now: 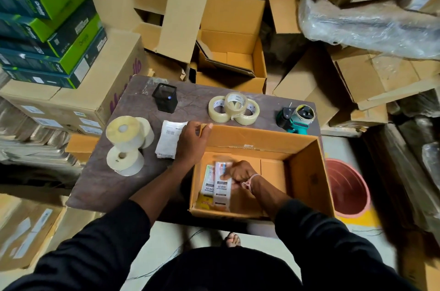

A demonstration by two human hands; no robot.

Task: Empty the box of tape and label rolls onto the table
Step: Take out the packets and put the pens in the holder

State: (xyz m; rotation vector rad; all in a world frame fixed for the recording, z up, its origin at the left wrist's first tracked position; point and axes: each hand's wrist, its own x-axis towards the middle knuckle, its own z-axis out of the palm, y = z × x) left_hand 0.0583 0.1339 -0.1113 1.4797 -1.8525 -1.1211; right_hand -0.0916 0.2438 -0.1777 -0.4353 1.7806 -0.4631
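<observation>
An open cardboard box (307,171) stands on the right part of the dark table (102,178). My left hand (194,141) grips the box's far left corner. My right hand (240,171) is inside the box and holds a small white packet (222,189); a second packet (207,183) and something yellow (204,203) lie beneath. On the table lie three clear tape rolls (233,108), stacked white label rolls (127,141), a stack of printed labels (169,139) and a green tape dispenser (296,118).
A black square holder (165,97) stands at the table's back. Open and stacked cardboard cartons (228,52) crowd behind and on both sides, with green product boxes (47,28) at the left. A red bucket (348,190) sits on the floor to the right.
</observation>
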